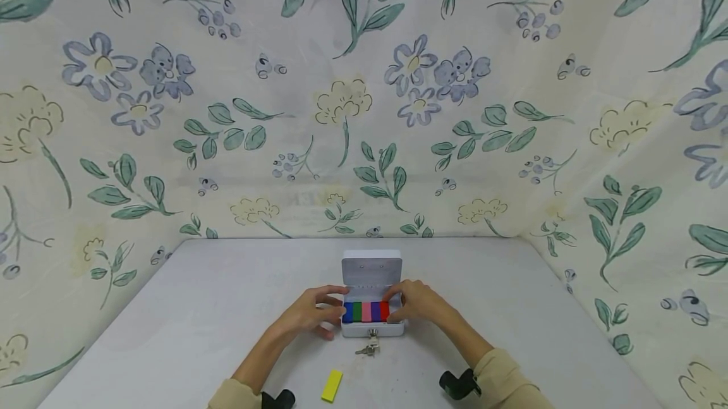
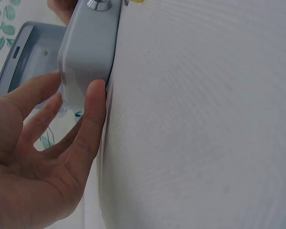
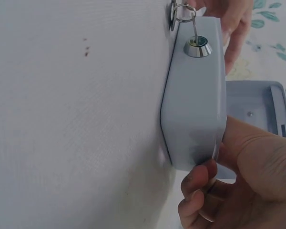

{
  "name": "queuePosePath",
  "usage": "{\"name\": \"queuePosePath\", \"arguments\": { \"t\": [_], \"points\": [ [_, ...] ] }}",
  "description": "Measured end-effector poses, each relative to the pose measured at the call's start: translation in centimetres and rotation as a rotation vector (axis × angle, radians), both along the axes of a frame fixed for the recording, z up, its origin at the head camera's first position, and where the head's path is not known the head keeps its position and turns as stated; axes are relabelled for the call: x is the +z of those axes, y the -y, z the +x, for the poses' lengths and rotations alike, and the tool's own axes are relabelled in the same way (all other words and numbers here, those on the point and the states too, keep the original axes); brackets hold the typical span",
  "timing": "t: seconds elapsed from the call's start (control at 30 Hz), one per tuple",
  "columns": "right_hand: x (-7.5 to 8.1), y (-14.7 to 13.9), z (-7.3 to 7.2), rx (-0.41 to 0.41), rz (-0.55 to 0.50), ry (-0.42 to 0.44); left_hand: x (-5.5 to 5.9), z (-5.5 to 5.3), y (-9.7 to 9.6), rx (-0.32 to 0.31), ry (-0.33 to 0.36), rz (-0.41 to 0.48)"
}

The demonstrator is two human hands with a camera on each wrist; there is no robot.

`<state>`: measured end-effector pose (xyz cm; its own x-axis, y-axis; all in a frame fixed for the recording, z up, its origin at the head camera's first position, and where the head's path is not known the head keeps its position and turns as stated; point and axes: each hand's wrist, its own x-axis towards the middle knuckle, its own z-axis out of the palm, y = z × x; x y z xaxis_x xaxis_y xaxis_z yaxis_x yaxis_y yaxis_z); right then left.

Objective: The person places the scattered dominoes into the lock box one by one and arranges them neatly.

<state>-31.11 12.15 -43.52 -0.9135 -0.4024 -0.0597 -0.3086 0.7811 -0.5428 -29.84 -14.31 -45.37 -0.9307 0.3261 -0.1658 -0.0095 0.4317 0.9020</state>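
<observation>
A light grey metal cash box (image 1: 372, 330) stands on the table with its lid (image 1: 371, 268) raised. Inside lies a row of coloured blocks: blue (image 1: 349, 312), green (image 1: 357, 311), pink (image 1: 366, 311), purple (image 1: 376, 311) and red (image 1: 384, 311). My right hand (image 1: 419, 301) reaches over the box's right wall, with thumb and forefinger at the two ends of the red block; the right wrist view hides that grip and shows other fingers curled outside the wall. Against the box's left side rests my left hand (image 1: 309, 311), fingers spread and loosely bent.
Keys (image 1: 366, 350) on a ring hang from the lock (image 3: 198, 46) on the box's front. A yellow block (image 1: 332, 385) lies on the white table (image 1: 227, 289), nearer to me and left of the keys. Flower-patterned cloth (image 1: 296, 143) surrounds the table at the back and sides.
</observation>
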Motion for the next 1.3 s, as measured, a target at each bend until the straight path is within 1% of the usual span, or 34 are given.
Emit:
{"name": "queuePosePath", "arguments": {
  "t": [0.27,0.47,0.63,0.8,1.0,1.3],
  "points": [
    [-0.2,0.0,0.0,-0.008,-0.008,0.007,-0.1,-0.2,-0.1,0.007,0.003,0.001],
    [-0.4,0.0,0.0,-0.002,-0.014,-0.025,-0.2,-0.3,0.0,0.006,-0.005,-0.004],
    [-0.5,0.0,0.1,-0.024,0.008,-0.038,-0.2,-0.3,0.0,0.002,-0.006,-0.002],
    [-0.3,0.0,0.4,-0.039,0.015,-0.049,-0.2,-0.2,0.0,0.002,-0.003,0.0],
    [-0.4,-0.3,0.7,-0.032,0.007,-0.097,-0.2,-0.1,0.1,0.002,-0.002,0.005],
    [0.1,-0.2,1.7,-0.042,-0.036,-0.139,-0.1,-0.1,0.1,0.004,-0.004,0.002]
  ]
}}
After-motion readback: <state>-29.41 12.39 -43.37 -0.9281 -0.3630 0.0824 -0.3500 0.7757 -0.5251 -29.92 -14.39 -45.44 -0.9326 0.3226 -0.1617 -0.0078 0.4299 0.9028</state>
